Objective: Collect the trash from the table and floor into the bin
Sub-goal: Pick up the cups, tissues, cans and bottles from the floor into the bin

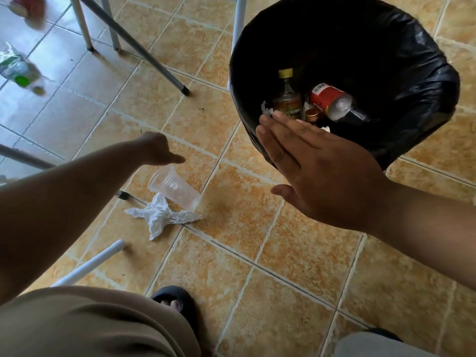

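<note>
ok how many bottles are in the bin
2 that show: a brown bottle with a yellow cap upright at the left of the bin, a red-labelled bottle lying to its right. A gold cap between them may top a third, mostly hidden.

1. Bin stands on the floor, upper right. Two bottles and a cap lie in it.
2. Cup lies on its side on the floor, left of the bin. Tissue is just in front, touching it.
3. Left hand is just behind the cup. Right hand is over the bin's near rim.
4. Far left: floor bottle, with a container behind it. Table leg stands between these and the bin.
5. Foot is in front of the tissue.
</note>
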Available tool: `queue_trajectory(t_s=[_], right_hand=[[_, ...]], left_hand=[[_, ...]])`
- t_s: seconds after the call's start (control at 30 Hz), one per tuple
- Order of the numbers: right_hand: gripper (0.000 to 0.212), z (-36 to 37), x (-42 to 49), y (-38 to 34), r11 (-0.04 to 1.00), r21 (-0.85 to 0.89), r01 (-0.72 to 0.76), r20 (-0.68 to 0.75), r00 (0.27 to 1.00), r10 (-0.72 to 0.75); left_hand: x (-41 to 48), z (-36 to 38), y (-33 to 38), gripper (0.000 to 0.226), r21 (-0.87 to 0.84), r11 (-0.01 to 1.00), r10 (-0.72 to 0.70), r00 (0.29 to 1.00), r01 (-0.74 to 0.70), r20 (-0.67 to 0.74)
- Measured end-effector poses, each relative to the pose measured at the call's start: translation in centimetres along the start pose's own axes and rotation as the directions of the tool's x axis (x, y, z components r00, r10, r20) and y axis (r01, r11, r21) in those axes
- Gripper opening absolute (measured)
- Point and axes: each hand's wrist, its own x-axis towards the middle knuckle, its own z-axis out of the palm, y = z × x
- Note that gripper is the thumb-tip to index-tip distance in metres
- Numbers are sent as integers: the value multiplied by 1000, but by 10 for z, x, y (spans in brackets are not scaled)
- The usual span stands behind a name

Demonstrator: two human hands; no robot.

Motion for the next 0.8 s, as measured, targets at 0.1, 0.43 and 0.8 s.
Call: queue_trajectory(t_s=[0.1, 0.43, 0.8], right_hand=[[86, 0, 0, 0, 1000, 3, -5, -11, 1000, 5], [85, -1, 0, 0, 1000, -21, -2, 16, 1000, 3], [84, -1, 1, -1, 1000, -5, -10, -1, 1000, 10]], left_hand=[[2, 14, -7, 51, -159, 980, -102, 991, 116, 91], [-4, -32, -1, 27, -374, 927, -75, 995, 43, -72], [-66, -147, 54, 29, -498, 544, -229, 451, -676, -863]])
